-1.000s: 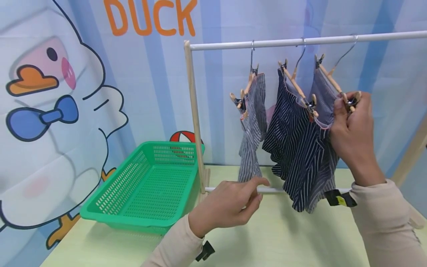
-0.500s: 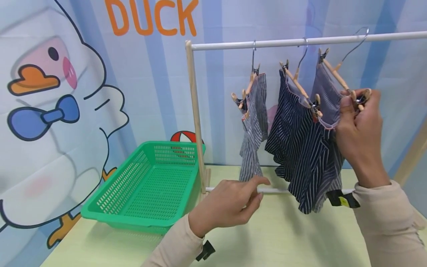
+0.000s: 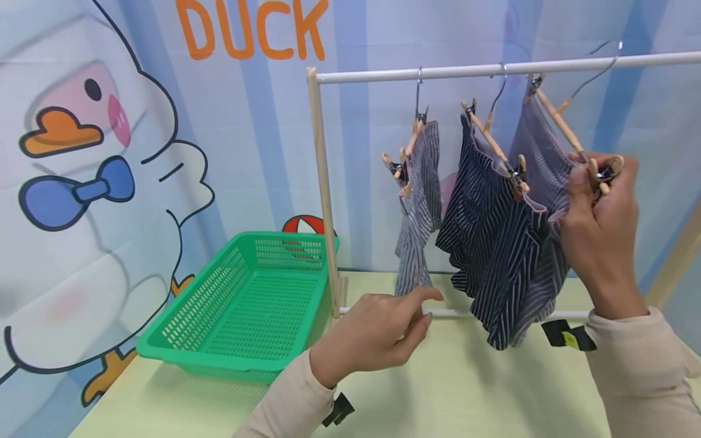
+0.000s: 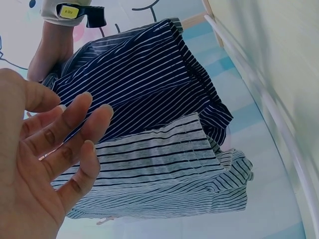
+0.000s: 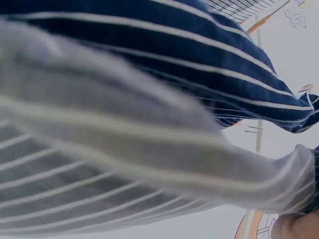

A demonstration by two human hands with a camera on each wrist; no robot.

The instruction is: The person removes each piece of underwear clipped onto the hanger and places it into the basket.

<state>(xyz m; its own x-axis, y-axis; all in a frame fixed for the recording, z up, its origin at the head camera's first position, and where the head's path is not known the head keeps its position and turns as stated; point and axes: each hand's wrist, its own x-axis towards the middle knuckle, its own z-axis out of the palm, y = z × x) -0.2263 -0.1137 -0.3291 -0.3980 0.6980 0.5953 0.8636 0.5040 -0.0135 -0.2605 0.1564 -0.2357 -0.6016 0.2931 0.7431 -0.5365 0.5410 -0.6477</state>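
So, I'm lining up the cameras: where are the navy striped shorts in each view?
Head: the navy striped shorts hang right of centre.
Left wrist: upper middle.
Right wrist: across the top.
Shared landmark: the right hand; right side in head, upper left in left wrist (partly hidden), bottom right corner in right wrist.

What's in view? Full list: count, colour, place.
table: 1, pale yellow-green, beneath
rack: 1, white and wooden, on table
left hanger, middle hanger, right hanger: 3, wooden, at top rail
left garment: 1, light grey, dark stripes, on left hanger
middle garment: 1, navy, white stripes, on middle hanger
right garment: 1, grey, white stripes, on right hanger
basket: 1, green, left of rack
backdrop: 1, blue and white, cartoon-printed, behind
sleeves: 2, beige, on the arms
wrist straps: 2, black, at the cuffs
left hand: 1, near left garment, holding nothing
right hand: 1, gripping right hanger's near end
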